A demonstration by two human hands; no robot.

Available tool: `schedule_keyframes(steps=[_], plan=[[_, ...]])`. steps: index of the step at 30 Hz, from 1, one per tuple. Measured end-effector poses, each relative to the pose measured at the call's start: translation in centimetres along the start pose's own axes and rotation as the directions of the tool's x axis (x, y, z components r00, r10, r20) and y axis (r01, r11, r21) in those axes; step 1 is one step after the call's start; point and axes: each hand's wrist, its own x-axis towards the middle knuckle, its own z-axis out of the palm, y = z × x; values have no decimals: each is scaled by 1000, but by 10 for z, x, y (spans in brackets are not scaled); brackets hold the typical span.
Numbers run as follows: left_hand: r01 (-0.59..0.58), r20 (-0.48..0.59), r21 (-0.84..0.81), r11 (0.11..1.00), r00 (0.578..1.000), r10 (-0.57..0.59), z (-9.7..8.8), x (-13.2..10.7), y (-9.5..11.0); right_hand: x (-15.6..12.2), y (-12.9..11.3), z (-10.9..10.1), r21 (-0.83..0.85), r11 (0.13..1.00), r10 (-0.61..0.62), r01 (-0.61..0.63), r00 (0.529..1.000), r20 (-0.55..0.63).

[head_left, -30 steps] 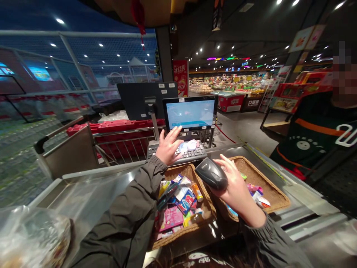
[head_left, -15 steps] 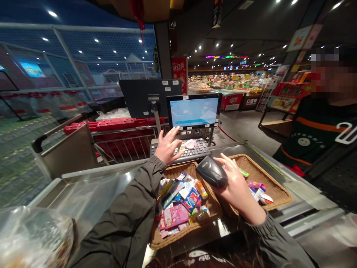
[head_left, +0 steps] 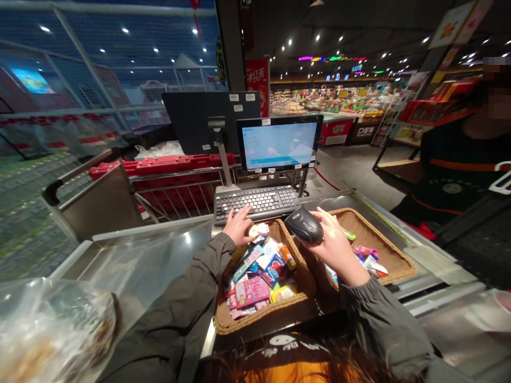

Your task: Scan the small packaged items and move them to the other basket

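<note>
My right hand [head_left: 334, 246] is closed round a black barcode scanner [head_left: 304, 224], held over the gap between two wicker baskets. My left hand [head_left: 238, 226] lies at the front edge of the black keyboard [head_left: 257, 202], its fingers bent on a small pale packet [head_left: 258, 230] just above the left basket [head_left: 255, 320]. That basket is full of small colourful packets and tubes. The right basket [head_left: 393, 261] holds a few more packets. Behind the keyboard a lit till screen [head_left: 279, 142] faces me.
The baskets stand on a steel checkout counter [head_left: 139, 266]. A clear plastic bag [head_left: 48, 330] lies at the lower left. A metal trolley [head_left: 96, 205] and red baskets [head_left: 167, 165] stand beyond the counter. A person in a black top [head_left: 459, 175] stands at the right.
My left hand came down from the till screen to the keyboard's front edge, and the pale packet that lay on the keyboard is now at its fingers. The scanner hand shifted slightly.
</note>
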Motion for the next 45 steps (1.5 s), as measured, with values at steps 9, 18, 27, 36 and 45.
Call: schedule_keyframes(steps=[9, 18, 27, 36, 45], plan=[[61, 90, 22, 998, 994, -62, 26, -8, 13, -2, 26, -24, -2, 999, 53, -53, 996, -69], [-254, 17, -64, 965, 967, 255, 24, 64, 96, -26, 76, -76, -99, 977, 166, -189, 965, -205], [-381, 197, -101, 919, 898, 394, 60, 133, 170, -54, 127, -108, -172, 951, 202, -257, 937, -284], [-221, 244, -23, 975, 945, 220, 119, 200, 252, -57, 160, -115, -137, 942, 256, -305, 921, -293], [-84, 299, -3, 996, 951, 81, 190, 226, 288, -52, 184, -117, -106, 942, 285, -318, 926, -249]])
